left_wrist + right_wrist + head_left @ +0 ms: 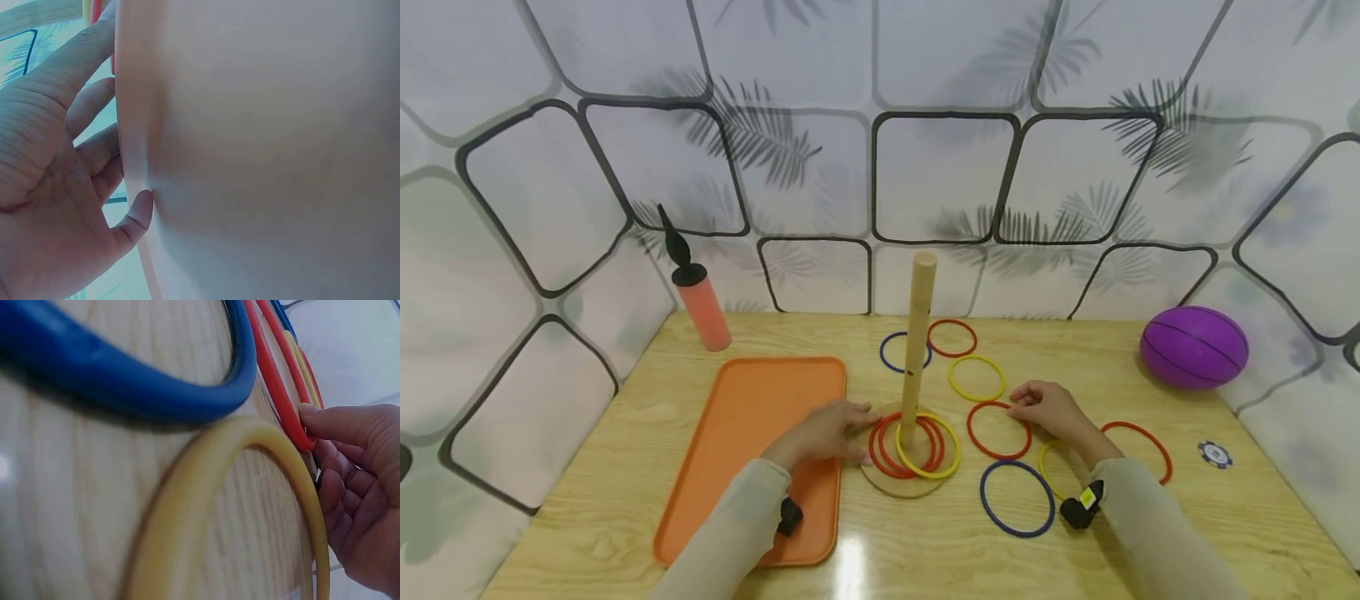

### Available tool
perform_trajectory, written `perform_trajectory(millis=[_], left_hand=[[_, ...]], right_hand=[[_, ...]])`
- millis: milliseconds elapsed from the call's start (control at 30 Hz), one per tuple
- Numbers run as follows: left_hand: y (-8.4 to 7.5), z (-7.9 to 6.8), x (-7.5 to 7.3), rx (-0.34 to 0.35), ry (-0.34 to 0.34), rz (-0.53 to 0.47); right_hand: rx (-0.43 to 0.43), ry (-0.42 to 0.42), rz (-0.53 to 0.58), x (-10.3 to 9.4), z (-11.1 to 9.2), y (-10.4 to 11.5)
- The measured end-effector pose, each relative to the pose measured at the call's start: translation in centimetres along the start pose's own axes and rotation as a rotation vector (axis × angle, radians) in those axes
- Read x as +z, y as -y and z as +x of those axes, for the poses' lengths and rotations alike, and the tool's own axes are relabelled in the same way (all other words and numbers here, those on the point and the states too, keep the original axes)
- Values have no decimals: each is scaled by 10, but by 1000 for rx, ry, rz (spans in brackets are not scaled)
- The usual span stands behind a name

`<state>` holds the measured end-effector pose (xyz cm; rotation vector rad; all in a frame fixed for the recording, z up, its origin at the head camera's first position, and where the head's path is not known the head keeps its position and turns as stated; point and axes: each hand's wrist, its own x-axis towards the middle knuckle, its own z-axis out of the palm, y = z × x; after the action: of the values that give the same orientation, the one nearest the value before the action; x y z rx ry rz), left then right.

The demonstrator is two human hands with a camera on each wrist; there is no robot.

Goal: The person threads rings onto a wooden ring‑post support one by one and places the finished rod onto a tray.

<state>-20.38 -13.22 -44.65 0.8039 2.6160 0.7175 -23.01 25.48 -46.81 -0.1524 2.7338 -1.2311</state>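
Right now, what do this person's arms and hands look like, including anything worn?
Both arms wear long, plain, pale cream sleeves. The left hand and right hand are ungloved. A small black device shows at the left wrist; a second black device, with a yellow patch, sits at the right.

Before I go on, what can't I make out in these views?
Left grip: left wrist view; the orange tray's edge hides some fingertips.
Nearest yellow ring on the right: head view; the right arm covers part of it.
Far-right red ring: head view; the same arm hides its left part.
Large blue ring: right wrist view; cut off by the picture's edge.
Poker chip: head view; markings too small to read.
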Motion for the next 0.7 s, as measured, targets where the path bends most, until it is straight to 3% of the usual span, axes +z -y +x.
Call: perform_trajectory(millis=[133,400,700], left_hand=[[0,0,-1,-9,4,1],[0,0,-2,-2,9,13],[2,2,0,5,7,28]], right_hand=[[19,-15,-4,-1,2,0],[107,-1,107,-1,1,-1],[109,52,247,-9,-3,-5]])
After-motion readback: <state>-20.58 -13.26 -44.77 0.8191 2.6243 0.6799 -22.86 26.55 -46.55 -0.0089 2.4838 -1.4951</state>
